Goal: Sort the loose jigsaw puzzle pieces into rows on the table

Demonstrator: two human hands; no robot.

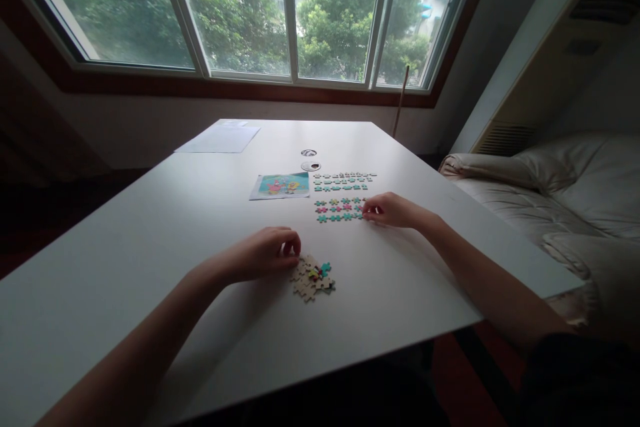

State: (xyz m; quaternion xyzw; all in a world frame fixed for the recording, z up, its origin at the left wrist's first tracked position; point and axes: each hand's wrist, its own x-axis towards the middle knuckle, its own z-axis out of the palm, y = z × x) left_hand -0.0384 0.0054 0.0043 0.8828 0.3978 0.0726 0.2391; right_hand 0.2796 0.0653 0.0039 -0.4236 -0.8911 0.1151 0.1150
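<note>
Best to lay jigsaw pieces (pixel 347 208) flat in the 2 blocks of rows beside the cartoon print (pixel 284 185), without nudging neighbours. See right hand (pixel 387 209) at the nearest row's right end, with fingers bunched; left hand (pixel 275 250) at the mostly face-down pile's (pixel 305 278) edge, with fingers curled. Cannot tell whether gripping anything in either. Can read no writing on cartoon print or paper sheet (pixel 220 140).

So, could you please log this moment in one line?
left hand: at puzzle pile | right hand: at puzzle rows | picture sheet: beside rows
</note>
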